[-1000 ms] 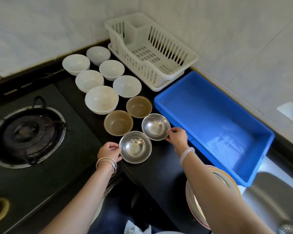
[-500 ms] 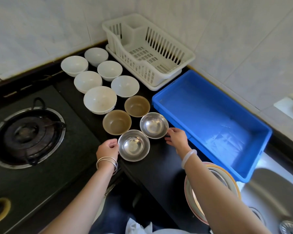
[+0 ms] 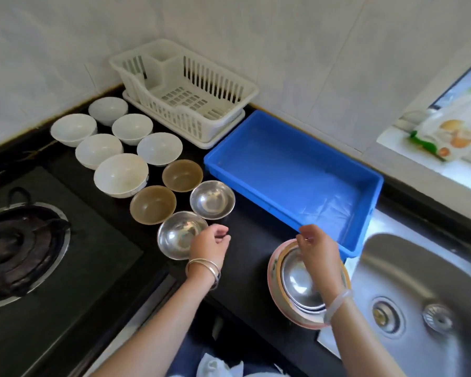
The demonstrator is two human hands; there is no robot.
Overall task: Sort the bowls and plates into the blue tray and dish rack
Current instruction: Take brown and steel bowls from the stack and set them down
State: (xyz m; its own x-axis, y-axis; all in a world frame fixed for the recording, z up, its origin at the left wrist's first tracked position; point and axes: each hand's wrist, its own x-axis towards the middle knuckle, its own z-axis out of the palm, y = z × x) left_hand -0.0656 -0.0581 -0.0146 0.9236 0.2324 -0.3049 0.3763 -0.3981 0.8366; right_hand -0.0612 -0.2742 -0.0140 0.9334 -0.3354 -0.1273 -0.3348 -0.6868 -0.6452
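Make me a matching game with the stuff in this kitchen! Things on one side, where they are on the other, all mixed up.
Things:
1. dish rack
2. blue tray
3. stack of plates
4. gas burner

Places:
A. under the right hand
B. at the very back
C. far left
D. between the dish rack and the sink

Pairs: 1-B, 2-D, 3-A, 4-C
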